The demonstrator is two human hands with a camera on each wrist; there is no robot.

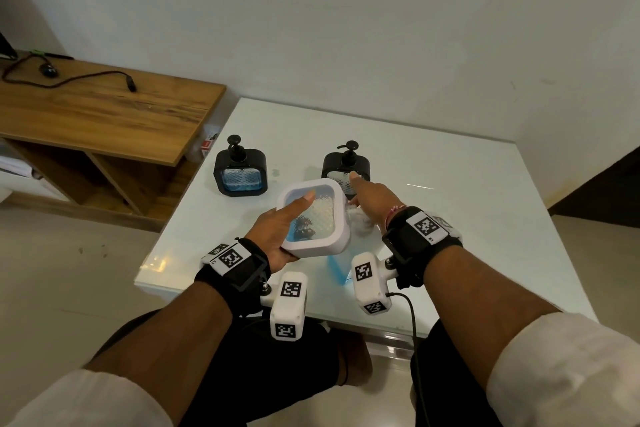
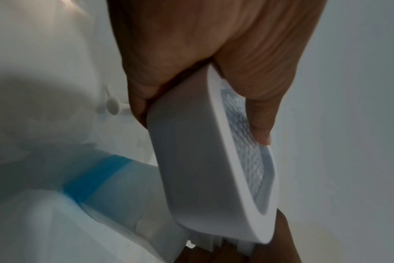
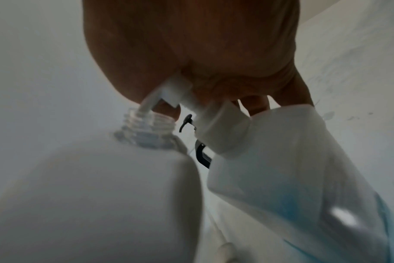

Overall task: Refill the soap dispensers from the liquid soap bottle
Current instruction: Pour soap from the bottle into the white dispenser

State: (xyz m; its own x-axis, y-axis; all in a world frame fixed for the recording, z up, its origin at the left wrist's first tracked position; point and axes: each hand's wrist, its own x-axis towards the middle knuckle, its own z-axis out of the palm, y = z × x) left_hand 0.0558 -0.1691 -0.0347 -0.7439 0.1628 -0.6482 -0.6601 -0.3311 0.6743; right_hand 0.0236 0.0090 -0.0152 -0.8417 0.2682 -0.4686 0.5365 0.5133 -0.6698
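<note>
My left hand (image 1: 292, 218) grips a white square soap dispenser (image 1: 341, 236) tilted above the white table, thumb lying on its clear window (image 2: 243, 142). My right hand (image 1: 370, 198) pinches the dispenser's white pump (image 3: 175, 92) at the neck, index finger stretched forward. The pump's tube (image 3: 146, 105) reaches into the clear threaded neck (image 3: 146, 128), and the collar sits off the thread. The liquid soap bottle (image 1: 334, 267), translucent with blue soap, is right under and beside the dispenser (image 3: 292, 178). Two black dispensers stand behind, one (image 1: 240, 172) holding blue soap, the other (image 1: 346, 163) partly hidden by my right hand.
The glass-topped table (image 1: 450, 201) stands against a pale wall. A wooden shelf unit (image 1: 104, 107) with a black cable on top is at the left, close to the table's corner. My knees are under the near edge.
</note>
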